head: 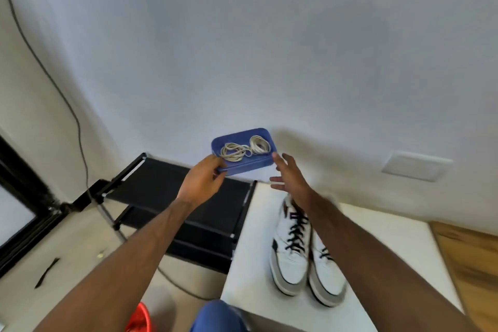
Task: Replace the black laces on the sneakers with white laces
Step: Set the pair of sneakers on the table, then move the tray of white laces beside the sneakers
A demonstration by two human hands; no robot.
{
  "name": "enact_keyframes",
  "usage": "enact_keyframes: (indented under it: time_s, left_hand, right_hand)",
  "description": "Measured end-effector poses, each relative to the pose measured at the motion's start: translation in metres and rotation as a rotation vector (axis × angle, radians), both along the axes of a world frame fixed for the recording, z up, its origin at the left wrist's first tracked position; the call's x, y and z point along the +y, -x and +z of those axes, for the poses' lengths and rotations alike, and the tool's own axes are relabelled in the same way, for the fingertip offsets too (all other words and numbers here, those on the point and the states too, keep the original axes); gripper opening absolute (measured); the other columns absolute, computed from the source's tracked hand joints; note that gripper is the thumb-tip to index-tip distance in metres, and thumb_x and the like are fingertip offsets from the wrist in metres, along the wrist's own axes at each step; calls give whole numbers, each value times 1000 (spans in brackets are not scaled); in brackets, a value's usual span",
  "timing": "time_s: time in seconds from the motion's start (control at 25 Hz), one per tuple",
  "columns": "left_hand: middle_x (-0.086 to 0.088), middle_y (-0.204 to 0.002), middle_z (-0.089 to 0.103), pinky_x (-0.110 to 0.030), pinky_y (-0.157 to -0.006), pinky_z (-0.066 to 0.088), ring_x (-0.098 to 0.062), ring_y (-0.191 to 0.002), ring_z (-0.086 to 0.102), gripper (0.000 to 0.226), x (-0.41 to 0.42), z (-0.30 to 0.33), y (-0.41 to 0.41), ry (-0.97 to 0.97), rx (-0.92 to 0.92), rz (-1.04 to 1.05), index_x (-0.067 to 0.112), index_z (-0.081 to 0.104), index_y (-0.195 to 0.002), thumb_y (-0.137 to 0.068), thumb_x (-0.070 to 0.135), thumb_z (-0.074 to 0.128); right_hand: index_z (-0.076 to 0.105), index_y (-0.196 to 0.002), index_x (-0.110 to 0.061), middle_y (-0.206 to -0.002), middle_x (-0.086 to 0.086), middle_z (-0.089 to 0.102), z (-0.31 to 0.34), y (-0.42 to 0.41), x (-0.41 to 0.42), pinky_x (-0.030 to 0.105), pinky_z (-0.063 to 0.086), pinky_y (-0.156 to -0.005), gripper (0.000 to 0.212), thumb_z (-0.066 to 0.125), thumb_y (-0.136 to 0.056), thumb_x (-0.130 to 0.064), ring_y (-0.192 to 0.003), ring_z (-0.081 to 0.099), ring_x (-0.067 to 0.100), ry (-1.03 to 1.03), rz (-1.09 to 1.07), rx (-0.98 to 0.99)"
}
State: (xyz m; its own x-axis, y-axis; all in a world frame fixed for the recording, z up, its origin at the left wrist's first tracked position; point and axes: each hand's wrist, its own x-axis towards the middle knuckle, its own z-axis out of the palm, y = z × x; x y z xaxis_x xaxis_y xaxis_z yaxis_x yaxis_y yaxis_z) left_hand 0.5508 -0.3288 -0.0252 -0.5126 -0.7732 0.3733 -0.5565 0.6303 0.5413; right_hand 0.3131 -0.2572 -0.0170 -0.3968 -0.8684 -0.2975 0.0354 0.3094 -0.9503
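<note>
L hand (202,180) pinches the near-left edge of the blue tray (258,163), held up w/ coiled white laces (245,149) inside. R hand (288,174), fingers spread, holding nothing, sits just beside tray's right end. Sneakers (304,253), black-laced, lie below R forearm on the white table (377,250), toes toward the person.

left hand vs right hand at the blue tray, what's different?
Grip: the left hand pinches the near left rim of the blue plastic tray, thumb on top; the right hand grips nothing.
Fingers: the left hand's curl around the rim; the right hand's are spread, beside the tray's right corner. Whether they touch it is unclear.
Shared: both are raised in front of the wall, at the tray holding the coiled white laces.
</note>
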Motion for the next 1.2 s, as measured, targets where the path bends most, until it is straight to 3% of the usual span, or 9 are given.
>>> enact_keyframes:
  time_s: [0.16,0.32,0.48,0.64,0.84,0.96,1.04,1.12,1.2]
  left_hand:
    - [0,-110,66,-42,-71,54,-21,-88,63,17,50,21,91,90,-97,-279,17,63,-109,-91,18,65]
    - [1,-120,51,-32,-81,50,-14,-94,57,19,122,5,195,-62,-17,-404,14,62,-116,-100,25,60]
    - [-5,-136,39,-45,-95,54,-24,-114,58,49,182,-36,283,-363,100,-381,7,45,-137,-91,9,63]
    - [-12,-142,53,-36,-92,47,-23,-116,56,57,232,-71,349,-918,95,-270,9,34,-145,-97,12,65]
    - [-11,-143,51,-31,-89,42,-19,-113,54,55,240,-116,382,-1068,71,-184,10,32,-147,-100,9,59]
    - [-9,-147,48,-31,-92,41,-18,-118,52,57,237,-132,391,-1091,35,-212,11,31,-148,-99,10,60]
    - [-4,-146,45,-30,-95,41,-17,-122,50,57,239,-136,390,-1059,12,-254,11,32,-149,-99,10,60]
    - [-5,-148,43,-30,-102,40,-21,-130,48,53,240,-132,384,-946,-1,-329,10,37,-148,-100,9,60]
    - [-8,-146,46,-27,-105,40,-22,-132,48,43,235,-121,365,-802,-18,-403,11,49,-142,-100,8,59]
  right_hand:
    - [58,-123,-18,-106,11,66,19,79,76,31,58,-57,27,56,-103,-36,-68,67,22,73,-186,-2]
    - [62,-112,-15,-95,11,65,7,165,177,33,57,-60,12,54,-103,-19,-67,62,19,83,-372,-30]
    - [59,-119,-11,-100,12,67,-31,226,252,31,57,-59,18,52,-104,-18,-75,65,23,12,-496,-49]
    - [56,-125,-9,-110,18,66,-89,272,299,29,56,-50,23,49,-104,-13,-75,65,26,-122,-607,-55]
    - [45,-118,-4,-110,22,56,-148,294,313,25,53,-39,23,58,-102,-14,-62,59,26,-252,-636,-55]
    - [50,-112,-4,-110,21,57,-172,304,312,26,55,-45,16,58,-102,-14,-65,59,25,-301,-639,-43]
    - [52,-127,-3,-127,22,55,-175,310,311,36,62,-59,31,60,-101,-18,-88,65,35,-332,-632,5]
    - [41,-145,-4,-146,18,41,-167,307,314,48,61,-74,53,61,-99,-22,-117,56,44,-385,-654,70]
    - [36,-146,-2,-148,17,33,-155,292,315,46,53,-82,57,60,-100,-26,-122,51,44,-539,-611,303]
